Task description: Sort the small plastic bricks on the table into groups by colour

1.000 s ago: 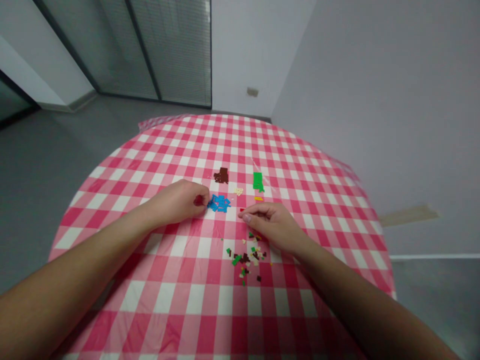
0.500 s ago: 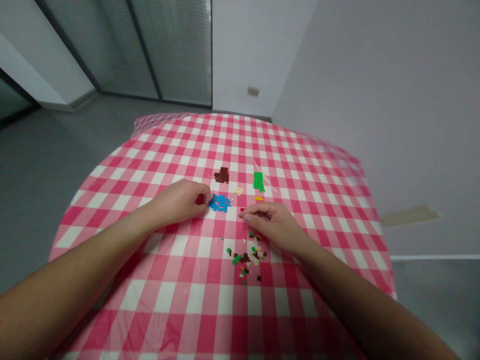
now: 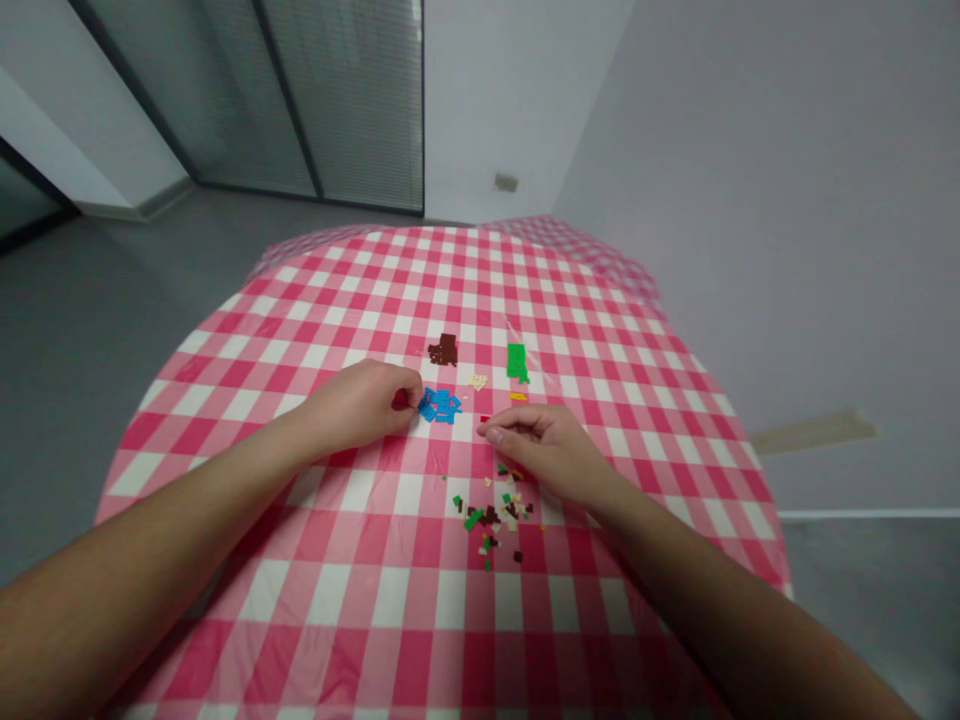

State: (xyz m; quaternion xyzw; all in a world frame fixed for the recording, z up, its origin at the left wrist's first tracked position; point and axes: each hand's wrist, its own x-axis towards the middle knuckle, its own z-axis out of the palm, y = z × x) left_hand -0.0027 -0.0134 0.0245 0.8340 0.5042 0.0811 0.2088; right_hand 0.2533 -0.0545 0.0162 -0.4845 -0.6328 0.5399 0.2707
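Observation:
My left hand (image 3: 367, 402) rests on the table with its fingers curled closed, at the left edge of a group of blue building bricks (image 3: 442, 405). Whatever its fingertips hold, if anything, is hidden. My right hand (image 3: 546, 450) has thumb and forefinger pressed together beside a small red piece (image 3: 484, 420); I cannot make out what is between them. Under this hand, toward me, lie mixed loose bricks (image 3: 491, 515) in green, brown, cream and yellow. Further off are a brown brick group (image 3: 444, 350), a few cream pieces (image 3: 478, 382), green bricks (image 3: 517, 362) and yellow pieces (image 3: 518, 397).
A red-and-white checked tablecloth (image 3: 337, 620) covers the rounded table. Beyond its far edge stand a glass partition (image 3: 352, 100) and a white wall (image 3: 787, 200) with a socket (image 3: 506, 183). Grey floor (image 3: 67, 330) shows at the left.
Both hands and the bricks have stayed almost exactly in place. At the far right, the tablecloth's edge looks different, with its overhang now lying closer to the table's rim.

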